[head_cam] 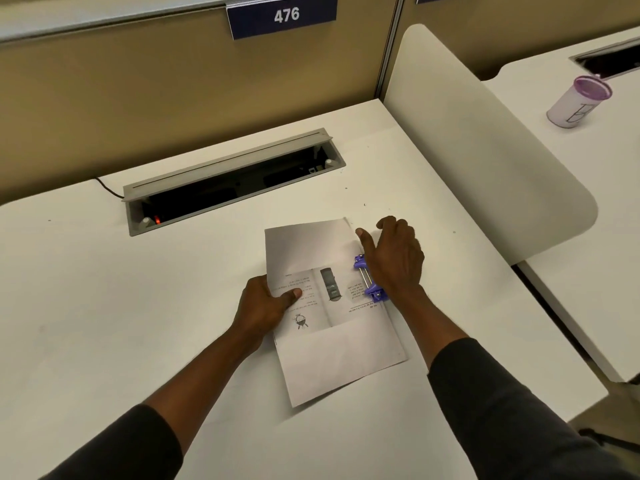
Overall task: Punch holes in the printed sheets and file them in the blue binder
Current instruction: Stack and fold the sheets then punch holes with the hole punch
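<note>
A thin stack of printed sheets (332, 327) lies on the white desk (138, 306), text upside down to me. My left hand (266, 303) pinches the stack's left edge, thumb on top. A blue-purple hole punch (369, 280) sits over the right edge of the sheets. My right hand (394, 258) lies on top of the punch, palm down, fingers curled over its far side. The blue binder is not in view.
An open grey cable tray (228, 178) with a dark slot is set into the desk behind the sheets. A white curved divider (485, 150) bounds the desk on the right. A purple-lidded cup (578, 102) stands on the neighbouring desk.
</note>
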